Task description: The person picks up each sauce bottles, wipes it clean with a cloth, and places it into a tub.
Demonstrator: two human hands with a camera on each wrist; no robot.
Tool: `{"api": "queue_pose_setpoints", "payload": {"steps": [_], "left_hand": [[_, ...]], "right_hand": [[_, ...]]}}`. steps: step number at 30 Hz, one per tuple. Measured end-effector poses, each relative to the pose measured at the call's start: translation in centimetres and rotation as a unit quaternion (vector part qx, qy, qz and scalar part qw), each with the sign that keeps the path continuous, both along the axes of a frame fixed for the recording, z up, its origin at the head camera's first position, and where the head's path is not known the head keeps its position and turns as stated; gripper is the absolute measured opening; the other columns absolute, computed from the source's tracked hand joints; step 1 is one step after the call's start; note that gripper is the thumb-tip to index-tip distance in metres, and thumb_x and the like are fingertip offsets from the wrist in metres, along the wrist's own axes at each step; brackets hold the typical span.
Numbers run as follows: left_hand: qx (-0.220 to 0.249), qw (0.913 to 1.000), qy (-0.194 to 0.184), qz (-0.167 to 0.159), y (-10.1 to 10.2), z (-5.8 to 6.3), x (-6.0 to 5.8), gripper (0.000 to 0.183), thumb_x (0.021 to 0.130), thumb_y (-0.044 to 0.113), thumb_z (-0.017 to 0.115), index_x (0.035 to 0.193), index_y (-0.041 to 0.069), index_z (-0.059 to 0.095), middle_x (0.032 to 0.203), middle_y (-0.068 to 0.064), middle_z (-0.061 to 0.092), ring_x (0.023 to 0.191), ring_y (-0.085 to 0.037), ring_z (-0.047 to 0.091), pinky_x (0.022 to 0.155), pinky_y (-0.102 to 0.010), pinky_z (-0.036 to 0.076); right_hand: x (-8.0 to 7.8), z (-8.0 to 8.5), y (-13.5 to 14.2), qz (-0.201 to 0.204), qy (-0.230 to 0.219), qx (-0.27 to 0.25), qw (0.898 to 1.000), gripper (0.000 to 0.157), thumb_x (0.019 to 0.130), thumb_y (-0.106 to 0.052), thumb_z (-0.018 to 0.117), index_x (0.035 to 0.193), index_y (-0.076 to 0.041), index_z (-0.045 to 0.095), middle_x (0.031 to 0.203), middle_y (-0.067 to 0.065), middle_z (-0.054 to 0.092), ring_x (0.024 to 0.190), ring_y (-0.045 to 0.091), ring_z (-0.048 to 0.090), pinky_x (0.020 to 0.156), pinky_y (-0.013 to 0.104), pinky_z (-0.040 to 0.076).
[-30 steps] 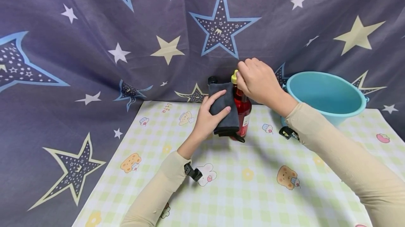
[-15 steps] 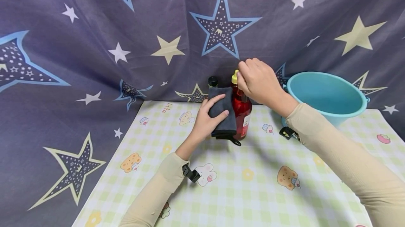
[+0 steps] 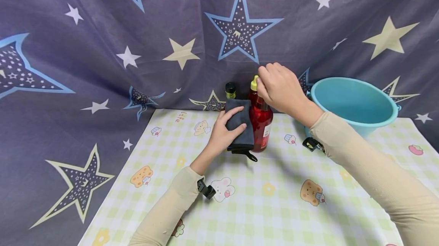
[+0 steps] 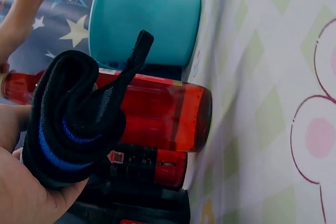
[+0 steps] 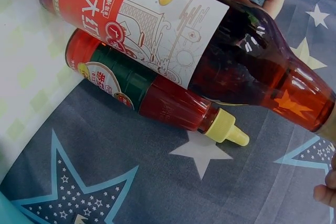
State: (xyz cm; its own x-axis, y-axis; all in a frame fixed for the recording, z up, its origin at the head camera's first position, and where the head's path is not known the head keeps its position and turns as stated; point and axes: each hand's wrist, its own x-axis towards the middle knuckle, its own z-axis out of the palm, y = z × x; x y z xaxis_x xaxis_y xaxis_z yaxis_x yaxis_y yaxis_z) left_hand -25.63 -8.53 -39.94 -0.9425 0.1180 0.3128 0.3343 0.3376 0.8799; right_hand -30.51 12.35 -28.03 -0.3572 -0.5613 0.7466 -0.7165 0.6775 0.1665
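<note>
My left hand point(image 3: 221, 133) grips a folded dark grey cloth point(image 3: 241, 133) and holds it against the left side of a tall bottle of red liquid point(image 3: 262, 124). A black hanging loop point(image 4: 137, 51) sticks out from the cloth, and blue shows in its folds in the left wrist view. With curled fingers my right hand point(image 3: 279, 88) holds the upright bottle at the top of its neck; the cap is hidden. In the right wrist view the bottle's red and white label point(image 5: 152, 24) shows, with the cloth behind its shoulder.
A smaller sauce bottle with a yellow nozzle point(image 5: 223, 127) stands close behind the tall bottle. Left of it is a black-capped bottle point(image 3: 230, 89), partly behind the cloth. A turquoise bucket point(image 3: 353, 99) stands at the back right, and a star-patterned curtain point(image 3: 154, 29) hangs behind the checked table point(image 3: 247, 208).
My left hand has slid the cloth down and slightly left along the tall bottle, uncovering more of the bottle and of the black-capped one behind. My right hand has stayed put on the neck.
</note>
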Motion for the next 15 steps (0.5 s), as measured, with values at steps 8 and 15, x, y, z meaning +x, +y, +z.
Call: {"api": "queue_pose_setpoints", "payload": {"steps": [8, 15], "left_hand": [[-0.018, 0.9997, 0.003, -0.015, -0.20, -0.43, -0.03, 0.052, 0.092, 0.017, 0.075, 0.142, 0.028, 0.062, 0.138, -0.014, 0.050, 0.116, -0.031, 0.057, 0.099, -0.046, 0.048], [-0.031, 0.9993, -0.006, -0.021, -0.33, -0.70, -0.08, 0.052, 0.093, 0.016, 0.075, 0.142, 0.025, 0.062, 0.136, -0.016, 0.051, 0.115, -0.031, 0.057, 0.100, -0.047, 0.048]], "right_hand": [[0.00, -0.05, -0.01, -0.001, 0.000, -0.005, 1.000, 0.030, 0.105, -0.020, 0.040, 0.084, -0.001, 0.050, 0.071, 0.013, 0.045, 0.063, 0.029, 0.041, 0.059, 0.038, 0.034], [-0.02, -0.05, 0.02, -0.001, -0.001, -0.003, 1.000, 0.030, 0.106, -0.020, 0.039, 0.085, -0.001, 0.050, 0.071, 0.013, 0.045, 0.063, 0.030, 0.042, 0.060, 0.037, 0.034]]}}
